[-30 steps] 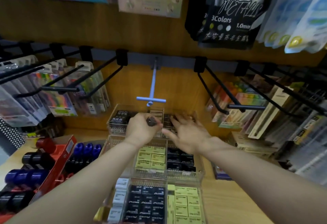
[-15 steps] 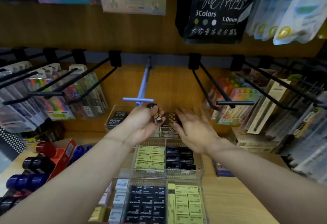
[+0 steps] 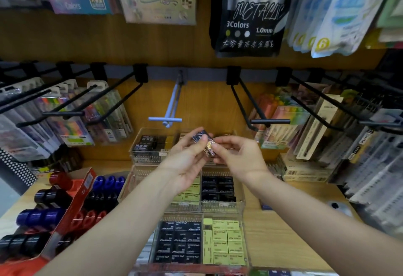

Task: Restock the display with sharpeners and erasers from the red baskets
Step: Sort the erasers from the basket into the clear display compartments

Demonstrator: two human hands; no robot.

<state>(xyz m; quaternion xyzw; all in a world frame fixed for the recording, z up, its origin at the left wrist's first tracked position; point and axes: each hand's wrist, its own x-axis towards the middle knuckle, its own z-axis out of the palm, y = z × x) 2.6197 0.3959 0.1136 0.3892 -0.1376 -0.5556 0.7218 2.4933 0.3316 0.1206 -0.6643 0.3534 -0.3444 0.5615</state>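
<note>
1. Left hand (image 3: 187,162): palm up, fingers curled, pinching a small dark wrapped item (image 3: 204,141) between thumb and fingertips; whether eraser or sharpener cannot be told.
2. Right hand (image 3: 237,155): raised opposite the left, thumb and fingers closed on the lower end of the same item, which is held in the air above the rear clear tray (image 3: 148,158).
3. Rear clear tray: holds dark boxed erasers (image 3: 145,143); its right half is hidden by the hands.
4. Middle clear tray (image 3: 218,207): yellow-green erasers on the left, black erasers (image 3: 218,188) on the right.
5. Front clear tray (image 3: 196,216): black erasers left, yellow-green erasers (image 3: 226,240) right, in neat rows.
6. Red carton (image 3: 80,195), left of the trays: red, blue and black cylindrical pieces (image 3: 39,216).
7. Blue hook (image 3: 169,112), bare, above the rear tray; black hooks (image 3: 257,112) on either side with hanging pen packs (image 3: 248,13) around.
</note>
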